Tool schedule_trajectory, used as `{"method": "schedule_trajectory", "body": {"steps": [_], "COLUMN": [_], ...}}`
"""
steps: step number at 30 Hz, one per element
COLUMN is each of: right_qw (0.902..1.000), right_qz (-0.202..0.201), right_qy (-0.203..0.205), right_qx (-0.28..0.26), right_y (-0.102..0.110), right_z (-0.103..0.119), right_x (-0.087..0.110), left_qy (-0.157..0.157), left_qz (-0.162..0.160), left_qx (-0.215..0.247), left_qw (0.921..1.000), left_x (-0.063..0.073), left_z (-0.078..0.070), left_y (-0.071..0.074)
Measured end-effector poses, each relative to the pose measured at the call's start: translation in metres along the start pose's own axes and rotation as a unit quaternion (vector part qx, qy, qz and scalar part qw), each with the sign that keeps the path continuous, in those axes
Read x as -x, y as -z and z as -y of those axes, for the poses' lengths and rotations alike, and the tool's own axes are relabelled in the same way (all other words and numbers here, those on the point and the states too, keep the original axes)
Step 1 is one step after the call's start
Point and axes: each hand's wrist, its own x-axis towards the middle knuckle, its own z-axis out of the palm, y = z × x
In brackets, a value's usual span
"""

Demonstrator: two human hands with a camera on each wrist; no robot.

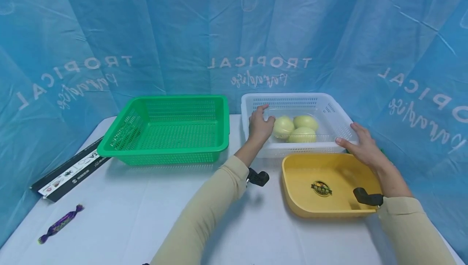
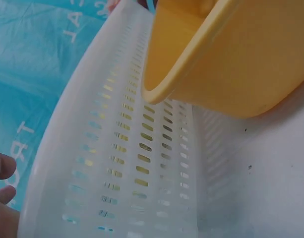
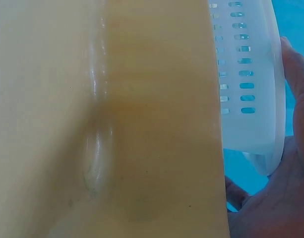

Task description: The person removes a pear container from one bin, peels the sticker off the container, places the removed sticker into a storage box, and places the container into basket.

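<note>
My left hand (image 1: 260, 128) is over the left side of a white slotted basket (image 1: 341, 115), its thumb and finger spread. Beside that hand, inside the basket, a clear plastic container (image 1: 323, 135) holds three pale green round fruits (image 1: 302, 135). In the left wrist view, two fingertips (image 2: 3, 166) stand apart at the left edge, beyond the basket wall. My right hand (image 1: 363, 147) grips the basket's front right corner. Its thumb lies at the front rim and its fingers at the right side; the right wrist view shows the hand (image 3: 275, 208) around that corner.
A yellow basin (image 1: 310, 200) with a round label stands in front of the white basket, under the right forearm. To the left is a green slotted basket (image 1: 164, 155). A long black and white box (image 1: 73, 171) and a purple wrapped candy (image 1: 60, 224) lie farther left. Blue curtain (image 1: 190, 33) hangs behind.
</note>
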Motion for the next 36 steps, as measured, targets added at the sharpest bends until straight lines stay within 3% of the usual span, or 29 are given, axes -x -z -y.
{"method": "schedule_trajectory", "body": {"steps": [8, 17, 36], "right_qw": [1.0000, 0.9998, 0.9999], "right_qz": [0.000, -0.008, -0.001], "right_qy": [0.000, 0.001, -0.003], "right_qx": [0.000, -0.016, -0.015], "right_y": [0.000, -0.001, -0.001], "right_z": [0.000, 0.000, 0.001], "right_x": [-0.001, 0.000, 0.000], "left_qy": [-0.019, -0.020, -0.034], "left_qz": [0.013, 0.056, 0.103], "left_qx": [0.031, 0.065, 0.078], "left_qw": [0.9992, 0.9961, 0.9910], "left_x": [0.011, 0.028, 0.062], "left_z": [-0.003, -0.005, -0.007], "left_y": [0.013, 0.026, 0.056]}}
